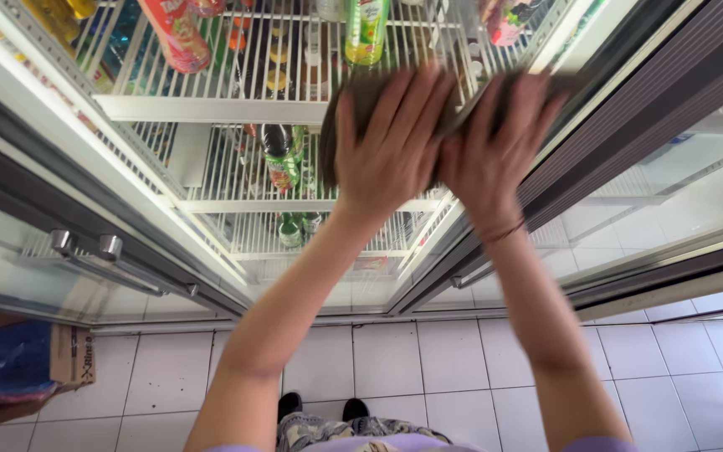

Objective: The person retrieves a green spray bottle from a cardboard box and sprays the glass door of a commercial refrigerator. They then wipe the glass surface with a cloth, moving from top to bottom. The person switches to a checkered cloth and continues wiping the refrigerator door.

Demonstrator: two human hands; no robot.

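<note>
My left hand (391, 142) and my right hand (495, 146) are raised side by side in front of an open drinks fridge, both pressed flat on a dark grey-brown cloth (360, 96) held against the white wire shelf (236, 107). The fingers of both are spread over the cloth. A green bottle (367, 32) stands on the shelf just above my left hand. A dark bottle with a red and green label (279, 159) stands on the shelf below, left of my left wrist.
The open glass door with metal handle fittings (85, 245) hangs at the left. A dark sliding door frame (629, 125) runs along the right. A cardboard box with a blue bag (18, 368) sits on the white tiled floor (428, 360) at lower left. More bottles (177, 33) fill the top shelf.
</note>
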